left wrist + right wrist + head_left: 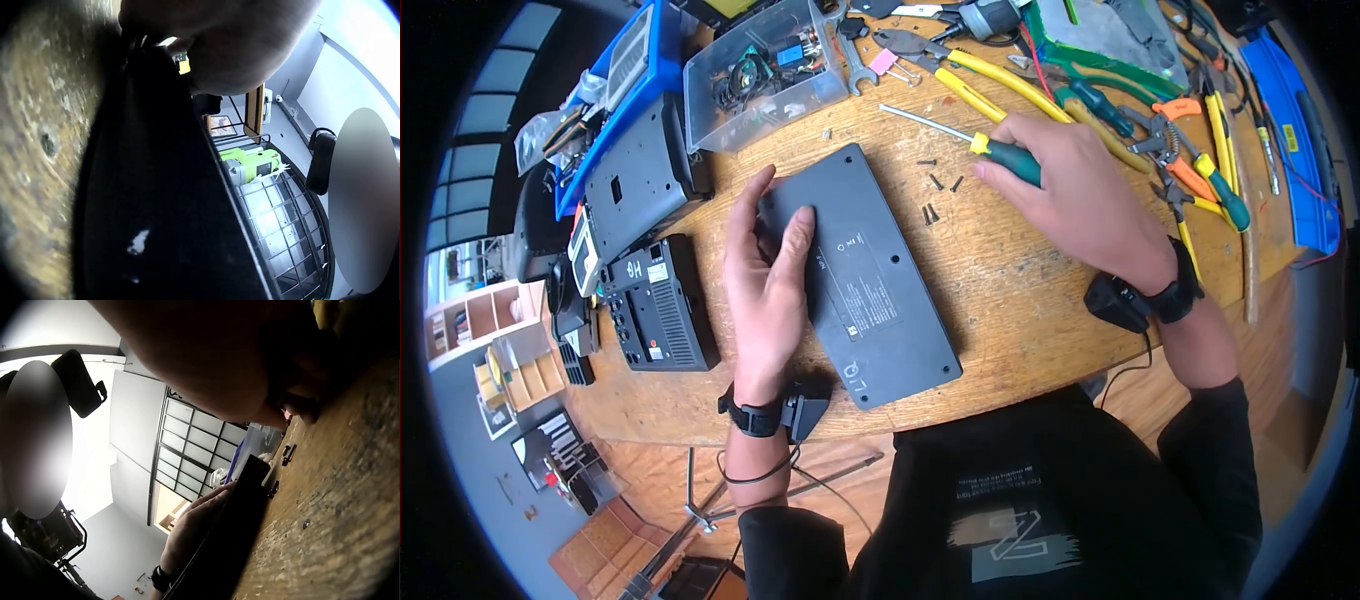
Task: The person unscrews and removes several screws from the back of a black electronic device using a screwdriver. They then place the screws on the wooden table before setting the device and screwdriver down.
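Note:
A flat dark grey device case [870, 280] lies bottom side up on the round wooden table [1020, 270]. My left hand [775, 215] rests flat on its left end with straight fingers, thumb on top. In the left wrist view the palm [237, 37] sits over the dark case [156, 206]. To the right, my right hand [990, 165] grips a green-handled screwdriver [1010, 160], its shaft pointing left over the table. Several small black screws [935, 190] lie loose between the case and that hand. The right wrist view shows the screws [287, 453] and the case [237, 531] edge-on.
A clear plastic box of parts [765, 75] stands behind the case. Black electronic units [660, 305] and a blue tray [635, 70] crowd the left side. Yellow-handled pliers [1000, 85], a wrench [855, 65] and many hand tools [1200, 170] cover the far right.

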Motion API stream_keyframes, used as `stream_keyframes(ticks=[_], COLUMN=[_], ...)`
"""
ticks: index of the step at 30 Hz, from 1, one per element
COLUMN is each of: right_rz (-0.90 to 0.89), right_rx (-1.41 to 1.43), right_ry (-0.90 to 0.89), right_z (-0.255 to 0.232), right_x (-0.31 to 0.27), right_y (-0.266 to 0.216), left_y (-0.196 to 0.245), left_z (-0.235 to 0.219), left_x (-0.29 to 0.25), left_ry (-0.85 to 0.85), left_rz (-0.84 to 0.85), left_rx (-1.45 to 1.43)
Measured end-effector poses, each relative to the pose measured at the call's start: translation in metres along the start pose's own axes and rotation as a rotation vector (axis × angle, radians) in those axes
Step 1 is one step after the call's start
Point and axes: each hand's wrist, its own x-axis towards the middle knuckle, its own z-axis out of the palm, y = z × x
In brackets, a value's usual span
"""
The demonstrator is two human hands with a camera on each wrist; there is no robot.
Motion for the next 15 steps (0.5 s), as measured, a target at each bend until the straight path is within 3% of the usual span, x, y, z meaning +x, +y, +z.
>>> stream_keyframes(ticks=[4, 10, 13, 15], right_rz=[-0.017, -0.056, -0.062, -0.107], right_rx=[-0.054, -0.129, -0.155, -0.18], right_ry=[0.035, 0.069, 0.015, 0.02], right_z=[0.0, -0.002, -0.006, -0.003], right_x=[-0.011, -0.019, -0.022, -0.025], right_y=[0.0, 0.0, 0.0, 0.007], left_y=[0.0, 0.042, 0.055, 0.068], left_z=[0.0, -0.028, -0.063, -0.072], left_x=[0.0, -0.005, -0.032, -0.041], left_ry=[0.006, 0.234, -0.119, -0.557], left_rz=[-0.004, 0.184, 0.534, 0.679], left_rx=[0.047, 0.117, -0.323, -0.505])
